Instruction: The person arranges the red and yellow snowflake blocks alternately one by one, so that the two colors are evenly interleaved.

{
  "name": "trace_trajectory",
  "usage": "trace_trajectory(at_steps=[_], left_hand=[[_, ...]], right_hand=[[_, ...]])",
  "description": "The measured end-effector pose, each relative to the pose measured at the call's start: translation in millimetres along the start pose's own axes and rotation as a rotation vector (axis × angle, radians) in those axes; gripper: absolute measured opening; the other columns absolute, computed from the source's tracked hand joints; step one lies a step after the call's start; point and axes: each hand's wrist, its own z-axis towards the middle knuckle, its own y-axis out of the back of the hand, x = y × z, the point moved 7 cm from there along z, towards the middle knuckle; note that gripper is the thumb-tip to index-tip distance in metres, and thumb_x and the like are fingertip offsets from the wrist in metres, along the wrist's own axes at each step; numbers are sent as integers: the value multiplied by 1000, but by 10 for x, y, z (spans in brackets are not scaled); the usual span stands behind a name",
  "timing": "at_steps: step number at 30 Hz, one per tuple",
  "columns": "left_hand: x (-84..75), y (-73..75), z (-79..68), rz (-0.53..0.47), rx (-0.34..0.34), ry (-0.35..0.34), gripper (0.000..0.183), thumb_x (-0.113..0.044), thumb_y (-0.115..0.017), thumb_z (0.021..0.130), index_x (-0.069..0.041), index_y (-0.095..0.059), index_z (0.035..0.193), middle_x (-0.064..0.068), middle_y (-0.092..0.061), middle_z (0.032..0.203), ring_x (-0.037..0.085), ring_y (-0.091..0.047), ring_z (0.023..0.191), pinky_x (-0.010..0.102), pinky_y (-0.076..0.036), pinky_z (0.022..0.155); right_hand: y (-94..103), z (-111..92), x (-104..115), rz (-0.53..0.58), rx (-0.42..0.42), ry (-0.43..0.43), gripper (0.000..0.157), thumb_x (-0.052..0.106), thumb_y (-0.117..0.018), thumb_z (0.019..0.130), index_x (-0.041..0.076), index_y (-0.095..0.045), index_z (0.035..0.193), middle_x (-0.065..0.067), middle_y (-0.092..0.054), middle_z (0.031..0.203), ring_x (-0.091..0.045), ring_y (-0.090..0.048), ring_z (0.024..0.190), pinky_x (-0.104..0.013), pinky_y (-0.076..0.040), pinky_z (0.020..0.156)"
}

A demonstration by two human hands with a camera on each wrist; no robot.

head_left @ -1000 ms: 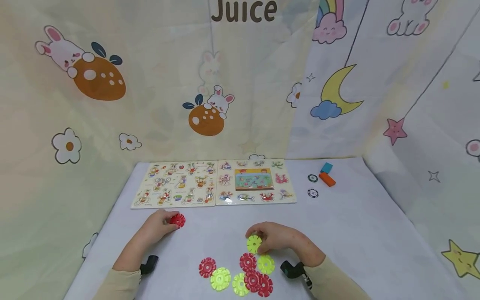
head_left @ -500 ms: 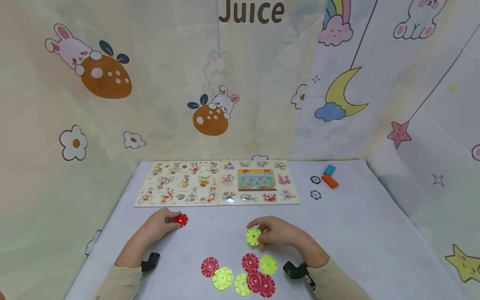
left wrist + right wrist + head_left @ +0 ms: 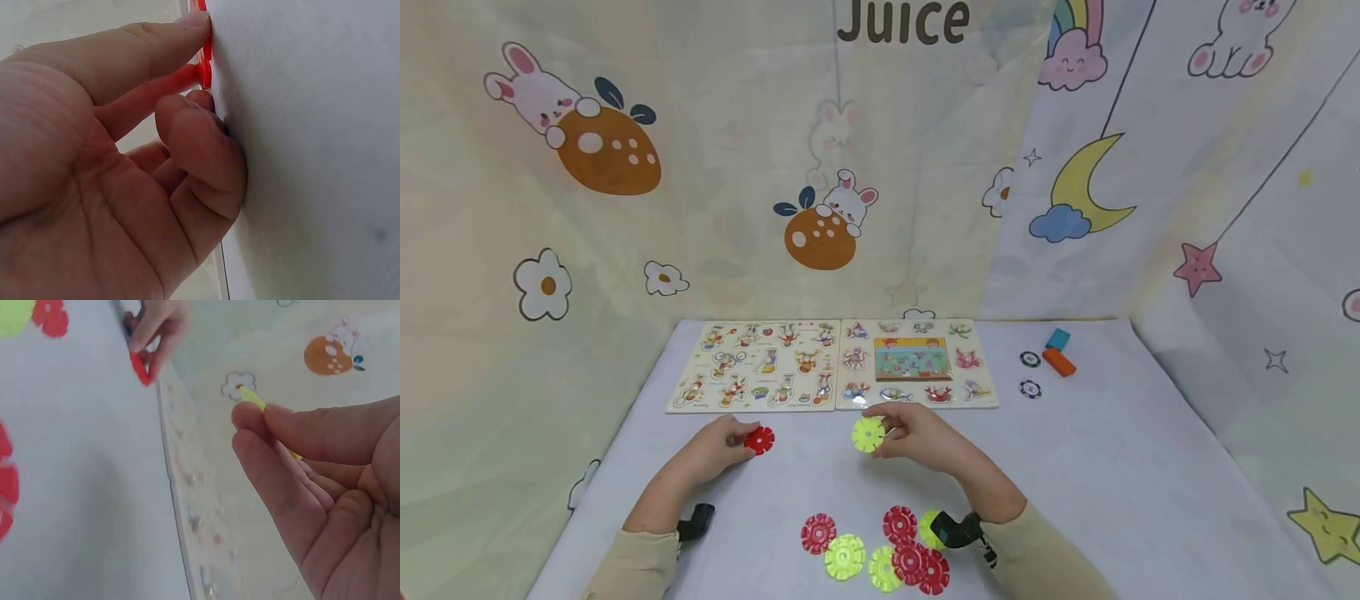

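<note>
My left hand pinches a red snowflake disc between thumb and fingers, low over the white table in front of the left board. In the left wrist view the other fingers curl close to the table surface. My right hand pinches a yellow-green snowflake disc by its right edge, its slotted face toward the head camera. The discs are apart, with a gap between them. Nearer me lie more loose discs, among them a red disc, a yellow disc and an overlapping red disc.
Two picture puzzle boards, the left board and the right board, lie side by side at the back. A small picture panel rests on the right one. An orange block, a blue block and two chips lie back right.
My right hand has carried the yellow-green disc away from the loose discs, forward and to the left, closer to the red disc. The left hand stays almost in place, still holding its disc.
</note>
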Motion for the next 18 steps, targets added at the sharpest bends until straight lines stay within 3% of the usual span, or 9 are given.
trace_trajectory(at_steps=[4,10,18], left_hand=[[10,4,9,-8,-1,10,50,-20,-74,81,-14,-60,129,5,-45,86,21,-41,78,33,-35,60],[16,15,15,-10,-5,24,49,-22,-74,81,-16,-61,128,5,-46,86,20,-42,79,33,-35,60],[39,16,41,-12,-9,25,47,-21,-74,81,-18,-62,127,5,-46,86,20,-42,78,33,-36,60]], right_hand=[[-119,138,142,11,-6,32,47,2,-71,81,15,-59,125,-8,-55,87,-15,-56,69,-26,-46,61],[-356,386,261,6,-23,36,49,2,-74,79,9,-58,125,-5,-55,93,-15,-58,76,-26,-49,65],[-688,744,186,-71,-70,-20,48,1,-75,76,10,-57,120,-2,-55,88,-12,-50,70,-24,-45,60]])
